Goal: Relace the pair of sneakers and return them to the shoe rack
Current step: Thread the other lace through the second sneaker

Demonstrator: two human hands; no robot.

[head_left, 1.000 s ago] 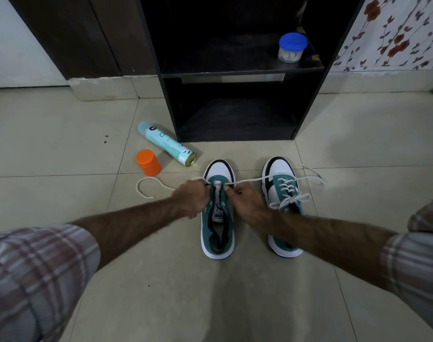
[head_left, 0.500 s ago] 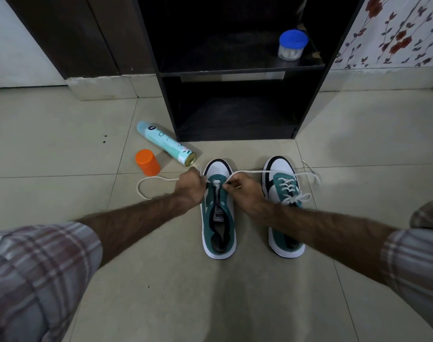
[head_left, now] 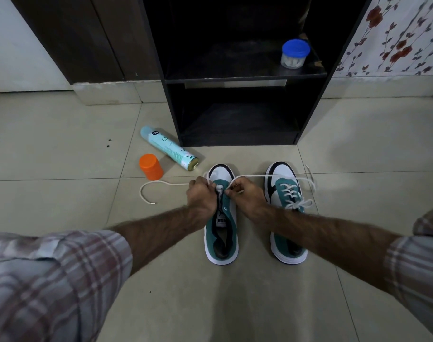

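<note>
Both hands (head_left: 202, 196) (head_left: 245, 193) pinch white lace (head_left: 250, 177) at unlaced sneaker (head_left: 221, 218).

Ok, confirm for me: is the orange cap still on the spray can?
No, the orange cap stands on the floor beside the spray can, which lies on its side.

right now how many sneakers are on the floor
2. One sneaker sits in front of the rack, with both hands at its lace; the other, laced sneaker stands just to its right. None shows on the shelves, though they are dark.
</note>
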